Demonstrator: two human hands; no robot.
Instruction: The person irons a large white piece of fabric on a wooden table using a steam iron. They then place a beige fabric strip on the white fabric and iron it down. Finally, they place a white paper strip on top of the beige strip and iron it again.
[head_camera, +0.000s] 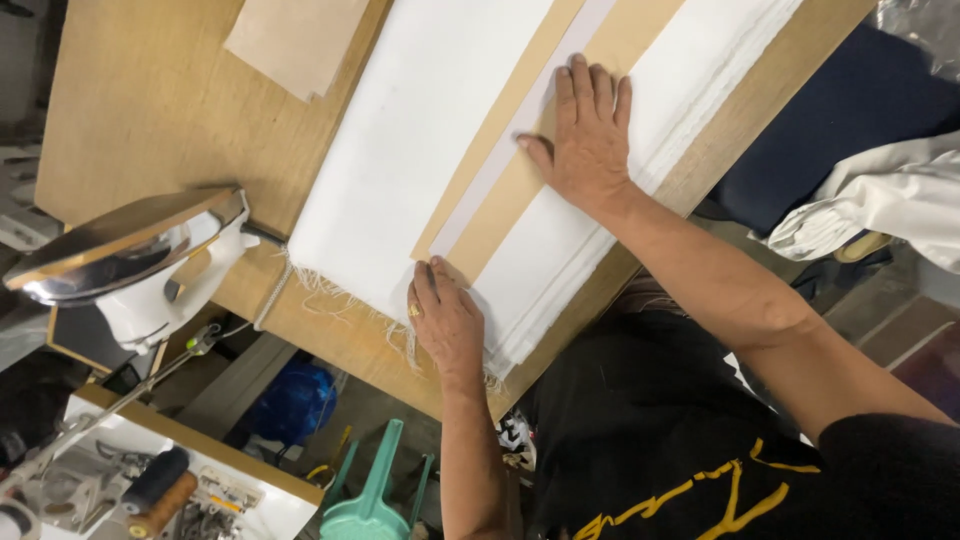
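A long white cloth (420, 130) with a frayed end lies across a wooden board (150, 100). A tan paper strip (510, 190) with a pale edge lies along the cloth. My left hand (447, 318) presses flat on the near end of the strip and cloth, a ring on one finger. My right hand (588, 135) lies flat with fingers spread farther along the strip. Neither hand grips anything.
A white iron (140, 262) with a shiny soleplate stands tipped at the board's left edge, its cord trailing down. A tan paper piece (295, 40) lies at the top. Thread spools (158, 490), a green plastic item (372, 500) and a blue object (292, 400) sit below. Dark and white fabric (880, 190) lies to the right.
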